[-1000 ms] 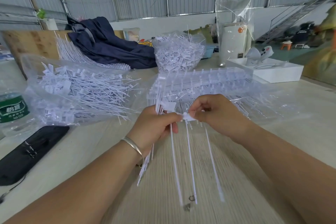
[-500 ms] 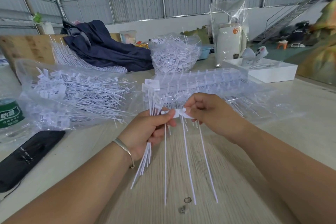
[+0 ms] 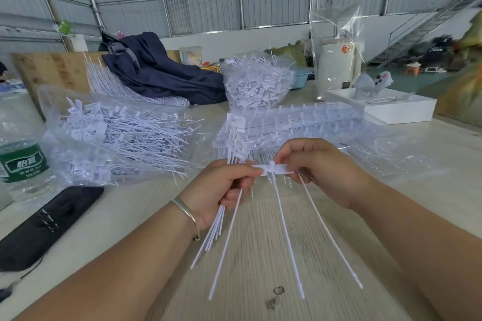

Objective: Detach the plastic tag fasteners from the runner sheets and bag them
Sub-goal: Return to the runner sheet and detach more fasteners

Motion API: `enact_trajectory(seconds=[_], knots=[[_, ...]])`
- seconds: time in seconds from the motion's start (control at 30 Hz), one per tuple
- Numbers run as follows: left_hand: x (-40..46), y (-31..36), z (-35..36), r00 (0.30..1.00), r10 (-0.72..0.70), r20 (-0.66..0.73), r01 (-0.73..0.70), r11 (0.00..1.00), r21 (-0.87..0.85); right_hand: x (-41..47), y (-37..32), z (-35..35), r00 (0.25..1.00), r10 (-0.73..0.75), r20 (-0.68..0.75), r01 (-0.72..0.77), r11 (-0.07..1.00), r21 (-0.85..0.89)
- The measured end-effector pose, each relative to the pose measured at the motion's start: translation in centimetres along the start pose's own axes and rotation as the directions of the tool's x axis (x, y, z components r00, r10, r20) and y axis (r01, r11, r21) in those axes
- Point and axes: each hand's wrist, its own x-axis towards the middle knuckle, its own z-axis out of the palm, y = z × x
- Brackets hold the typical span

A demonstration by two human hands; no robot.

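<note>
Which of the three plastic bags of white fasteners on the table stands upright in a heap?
The far bag of fasteners, beside the dark blue cloth; the other two lie flat.

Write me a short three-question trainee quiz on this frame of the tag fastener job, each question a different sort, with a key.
1. True or false: the left hand holds a bundle of detached fasteners while also pinching one end of the runner strip.
2. Multiple choice: the open bag of loose fasteners lies (A) to the left of the hands, (B) under the right hand, (C) on the white tray.
3. Fill in: beside the water bottle, at the table's left edge, lies a flat ____ case.

Key: 1 true; 2 A; 3 black.
</note>
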Motion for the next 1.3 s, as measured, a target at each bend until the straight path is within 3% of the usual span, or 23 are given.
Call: enact_trajectory(seconds=[0.33, 0.47, 0.63, 0.83, 0.9, 0.97, 1.0, 1.07, 1.13, 1.2, 1.3], knots=[[-0.2, 0.4, 0.1, 0.990, 0.053, 0.133, -0.063, 0.995, 0.073, 0.1, -0.4, 0.0, 0.999, 0.003, -0.037, 0.000, 0.998, 0.058], [-0.3, 0.4, -0.1, 0.969, 0.021, 0.248, -0.053, 0.991, 0.123, 0.0, -0.3, 0.1, 0.999, 0.015, 0.044, -0.016, 1.000, 0.024], [-0.6, 0.4, 0.2, 0.951, 0.014, 0.308, -0.130, 0.924, 0.359, 0.0, 0.2, 0.2, 0.982, 0.074, 0.174, -0.056, 0.993, -0.106], [0.1, 0.3, 0.9, 0.980, 0.039, 0.196, -0.141, 0.830, 0.539, 0.7, 0.8, 0.5, 0.988, 0.126, 0.089, -0.099, 0.960, -0.261], [0.9, -0.1, 0.8, 0.994, 0.099, 0.054, -0.108, 0.696, 0.710, 0.4, 0.4, 0.3, 0.991, 0.112, 0.074, -0.087, 0.956, -0.281], [1.4, -0.2, -0.6, 0.968, 0.204, -0.148, 0.023, 0.515, 0.857, 0.0, -0.1, -0.4, 0.995, 0.078, 0.059, -0.060, 0.962, -0.266], [1.5, -0.2, -1.6, 0.947, 0.228, -0.226, 0.074, 0.529, 0.845, -0.1, -0.4, -0.8, 0.998, 0.052, 0.029, -0.044, 0.968, -0.246], [1.5, -0.2, -3.0, 0.936, 0.203, -0.286, 0.046, 0.736, 0.675, 0.0, -0.6, -1.7, 0.998, 0.015, -0.067, -0.027, 0.984, -0.178], [1.1, 0.1, -2.5, 0.959, 0.154, -0.239, -0.043, 0.910, 0.413, 0.4, -0.3, -1.9, 0.991, 0.032, -0.131, -0.047, 0.992, -0.114], [1.0, -0.2, -1.4, 0.974, 0.132, -0.185, -0.074, 0.955, 0.288, 0.7, 0.1, -1.6, 0.986, 0.095, -0.140, -0.111, 0.987, -0.112], [1.1, -0.5, -0.5, 0.970, 0.119, -0.214, -0.058, 0.961, 0.269, 0.6, 0.6, -1.1, 0.987, 0.140, -0.075, -0.143, 0.989, -0.042]])
